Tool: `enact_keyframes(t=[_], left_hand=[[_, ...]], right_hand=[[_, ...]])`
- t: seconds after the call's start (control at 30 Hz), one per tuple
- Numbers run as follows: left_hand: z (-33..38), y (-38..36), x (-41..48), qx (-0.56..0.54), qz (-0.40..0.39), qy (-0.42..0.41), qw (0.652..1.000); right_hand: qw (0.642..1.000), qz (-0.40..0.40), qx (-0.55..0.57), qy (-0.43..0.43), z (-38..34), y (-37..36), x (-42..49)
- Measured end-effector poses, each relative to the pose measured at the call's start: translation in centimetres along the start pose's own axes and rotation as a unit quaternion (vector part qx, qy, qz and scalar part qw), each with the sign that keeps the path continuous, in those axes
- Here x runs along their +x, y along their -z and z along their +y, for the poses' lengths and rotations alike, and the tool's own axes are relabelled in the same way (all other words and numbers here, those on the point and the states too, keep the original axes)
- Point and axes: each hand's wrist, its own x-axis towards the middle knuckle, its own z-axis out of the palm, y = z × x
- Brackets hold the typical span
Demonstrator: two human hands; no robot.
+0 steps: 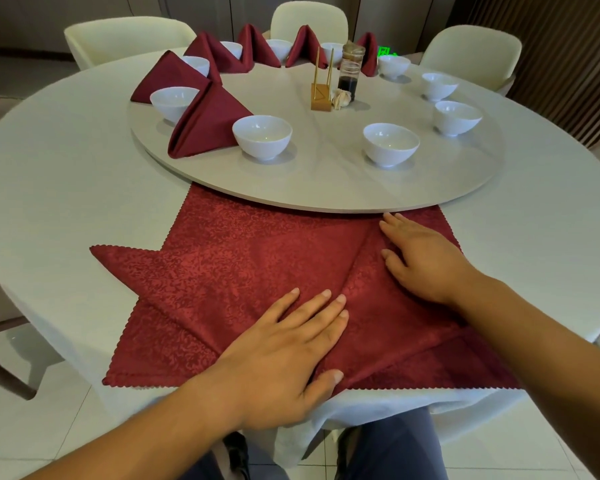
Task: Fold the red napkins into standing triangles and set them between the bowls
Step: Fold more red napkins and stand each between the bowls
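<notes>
The far edge of the flat red napkin (264,258) slips under the turntable rim (326,206), out of sight. The left hand (284,355) covers its near fold, and the right hand (420,258) covers the crease right of centre. The left forearm (136,438) runs off the bottom edge, the right forearm (551,341) off the lower right corner. At top centre, stacked jars (350,67) hide most of the farthest folded napkin (369,51). The green sign (383,50) behind is too small to read. At upper left, a bowl (172,100) is partly hidden behind the nearest folded napkin (208,123).
</notes>
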Motion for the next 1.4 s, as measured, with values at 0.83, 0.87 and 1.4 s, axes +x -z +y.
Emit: enact_keyframes(t=[0.83, 0.87, 1.4], left_hand=[[-1.1, 0.5, -1.3, -0.143, 0.134, -0.083, 0.977], [-1.2, 0.5, -1.6, -0.138, 0.132, -0.09, 0.977], [-0.5, 0.6, -2.5, -0.066, 0.106, -0.078, 0.989]], right_hand=[[0.988, 0.053, 0.128, 0.07, -2.2, 1.0, -13.9], [0.989, 0.064, 0.114, 0.076, -1.9, 0.6, -14.3], [0.973, 0.173, 0.014, 0.154, -0.2, -0.4, -11.1]])
